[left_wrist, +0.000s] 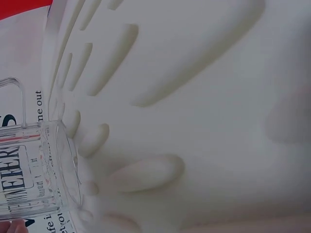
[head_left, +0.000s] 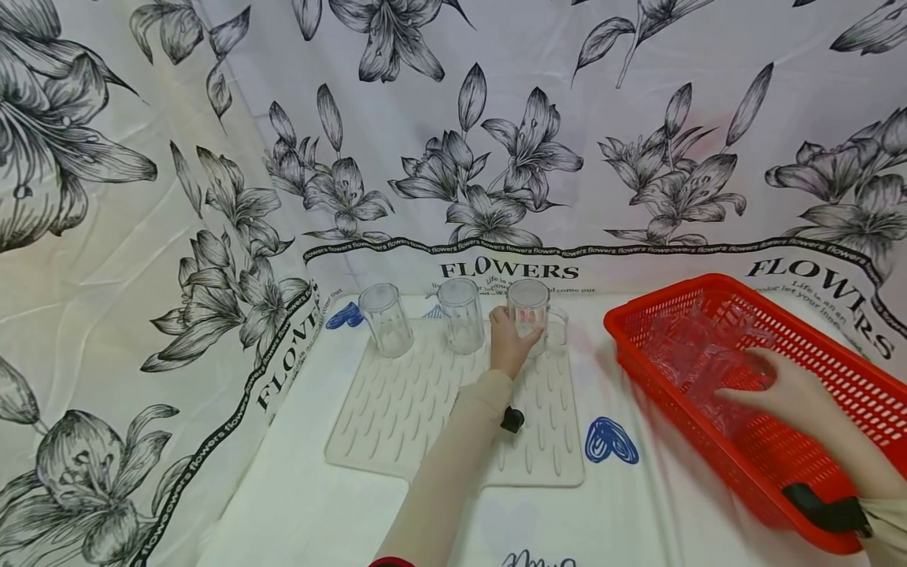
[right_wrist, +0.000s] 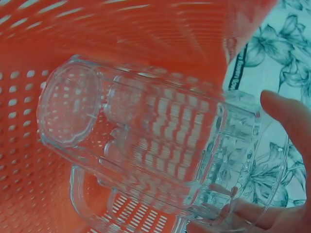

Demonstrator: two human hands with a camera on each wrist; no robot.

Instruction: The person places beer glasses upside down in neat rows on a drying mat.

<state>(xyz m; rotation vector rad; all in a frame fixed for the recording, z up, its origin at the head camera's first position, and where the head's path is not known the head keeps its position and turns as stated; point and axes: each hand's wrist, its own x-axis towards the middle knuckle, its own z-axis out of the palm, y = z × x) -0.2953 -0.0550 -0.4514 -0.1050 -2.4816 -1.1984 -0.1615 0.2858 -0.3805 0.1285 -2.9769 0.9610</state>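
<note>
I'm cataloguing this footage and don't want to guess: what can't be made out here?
Number of glass mugs in the red basket: head view; their clear walls overlap, and the right hand covers part.
Most of the left hand: left wrist view; cut off by the frame's edge.
Middle of the grooved white tray's near edge: head view; hidden by the left sleeve.

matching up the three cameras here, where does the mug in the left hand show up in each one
Head: the mug, gripped by the left hand, is slightly right of the picture's middle.
Left wrist: the mug is at the left edge, below mid-height, partly cut off.
Right wrist: not in it; the large mug there is the one in the right hand.
Shared landmark: the printed cloth, visible in all three.
</note>
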